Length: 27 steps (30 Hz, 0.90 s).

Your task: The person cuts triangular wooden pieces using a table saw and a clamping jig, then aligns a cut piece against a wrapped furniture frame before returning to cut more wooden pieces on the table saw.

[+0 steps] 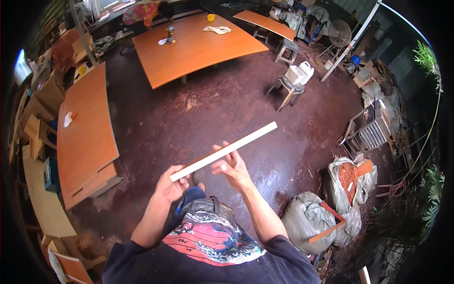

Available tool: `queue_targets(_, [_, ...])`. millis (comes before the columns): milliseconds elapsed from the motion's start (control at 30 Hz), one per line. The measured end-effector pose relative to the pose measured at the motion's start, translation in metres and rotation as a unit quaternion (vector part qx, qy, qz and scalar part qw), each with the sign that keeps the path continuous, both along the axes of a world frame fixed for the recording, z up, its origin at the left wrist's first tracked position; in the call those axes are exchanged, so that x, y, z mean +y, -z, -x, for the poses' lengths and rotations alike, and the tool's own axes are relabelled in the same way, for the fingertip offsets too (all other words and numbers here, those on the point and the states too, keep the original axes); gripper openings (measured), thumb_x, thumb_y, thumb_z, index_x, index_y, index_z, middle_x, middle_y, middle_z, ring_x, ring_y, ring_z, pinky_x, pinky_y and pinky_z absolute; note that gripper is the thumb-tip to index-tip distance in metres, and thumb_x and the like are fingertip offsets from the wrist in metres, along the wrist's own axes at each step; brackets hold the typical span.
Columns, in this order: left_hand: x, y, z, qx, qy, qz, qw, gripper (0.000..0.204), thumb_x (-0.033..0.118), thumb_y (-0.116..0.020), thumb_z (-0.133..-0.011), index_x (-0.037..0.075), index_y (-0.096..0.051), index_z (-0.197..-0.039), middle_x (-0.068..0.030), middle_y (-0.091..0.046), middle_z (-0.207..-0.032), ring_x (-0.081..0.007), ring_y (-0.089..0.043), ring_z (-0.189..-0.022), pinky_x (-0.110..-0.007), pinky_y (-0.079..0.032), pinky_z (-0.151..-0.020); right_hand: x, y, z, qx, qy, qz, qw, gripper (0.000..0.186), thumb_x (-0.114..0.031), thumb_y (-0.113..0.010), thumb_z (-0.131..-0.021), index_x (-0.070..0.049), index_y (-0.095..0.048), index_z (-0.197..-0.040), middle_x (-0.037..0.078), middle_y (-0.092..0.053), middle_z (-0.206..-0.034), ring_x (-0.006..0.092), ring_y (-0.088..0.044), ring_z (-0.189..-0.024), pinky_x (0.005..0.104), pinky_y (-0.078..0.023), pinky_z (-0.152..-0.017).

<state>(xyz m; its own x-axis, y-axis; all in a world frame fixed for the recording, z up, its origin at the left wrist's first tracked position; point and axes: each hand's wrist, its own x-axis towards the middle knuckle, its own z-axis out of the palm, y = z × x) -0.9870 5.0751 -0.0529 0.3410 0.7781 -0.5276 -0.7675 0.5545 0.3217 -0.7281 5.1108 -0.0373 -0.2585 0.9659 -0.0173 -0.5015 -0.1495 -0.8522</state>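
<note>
A long, narrow strip of pale wood [227,151] slants up to the right in front of my body. My left hand [171,185] is closed on its lower left end. Around the strip's middle is my right hand [232,168], its fingers spread and passing behind the wood, the thumb apart on the near side. Whether those fingers bear any of its weight I cannot tell. The strip's far right end sticks out free over the dark red floor.
Ahead is a large orange-brown panel table [198,49] with a cordless drill [170,35] and a cloth [217,30]. Another panel [87,128] stands left. A person [142,12] bends at the back. Stuffed sacks [309,222] sit right; a stool [286,90] holds white containers [300,73].
</note>
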Motion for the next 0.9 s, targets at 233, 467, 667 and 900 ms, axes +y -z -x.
queue_targets(233, [0.202,0.008,-0.074,0.277,0.169,-0.044,0.945,0.073,0.062,-0.032,-0.105,0.0,-0.058,-0.135,-0.0245,-0.071,-0.106,-0.0327,-0.072,-0.092,-0.047,-0.062,-0.075,0.238,0.028,-0.045,0.025,0.044,0.054,0.997,0.032,-0.022,-0.074,-0.095,-0.006,-0.057,-0.117,0.004,-0.067,-0.09,0.0107,-0.059,-0.06,0.0244,-0.048,-0.054])
queue_targets(467, [0.456,-0.025,-0.158,0.232,0.203,-0.287,0.907,0.062,0.046,-0.041,-0.109,-0.006,-0.05,-0.141,-0.021,-0.063,-0.13,-0.0286,-0.067,-0.113,-0.04,-0.061,-0.087,0.426,-0.007,-0.153,-0.039,0.247,0.09,0.964,0.024,-0.025,-0.071,-0.097,-0.005,-0.063,-0.108,0.0,-0.067,-0.077,0.0077,-0.057,-0.057,0.0237,-0.046,-0.05])
queue_targets(667, [0.645,-0.026,-0.275,0.351,0.181,-0.327,0.859,0.03,0.012,-0.061,-0.102,-0.005,-0.066,-0.127,-0.0094,-0.072,-0.103,-0.0169,-0.071,-0.09,-0.032,-0.062,-0.074,0.596,-0.002,-0.246,-0.043,0.334,0.104,0.936,0.023,-0.019,-0.072,-0.097,-0.003,-0.062,-0.11,0.002,-0.068,-0.078,0.0082,-0.057,-0.054,0.0225,-0.046,-0.048])
queue_targets(900, [0.835,-0.044,-0.376,0.598,0.091,-0.488,0.629,0.023,0.008,-0.065,-0.095,-0.008,-0.071,-0.111,-0.0218,-0.074,-0.097,-0.0292,-0.074,-0.085,-0.035,-0.057,-0.076,0.824,-0.01,-0.334,-0.075,0.27,0.134,0.951,0.022,-0.019,-0.073,-0.096,-0.004,-0.059,-0.099,0.002,-0.063,-0.071,0.0095,-0.055,-0.054,0.0254,-0.043,-0.047])
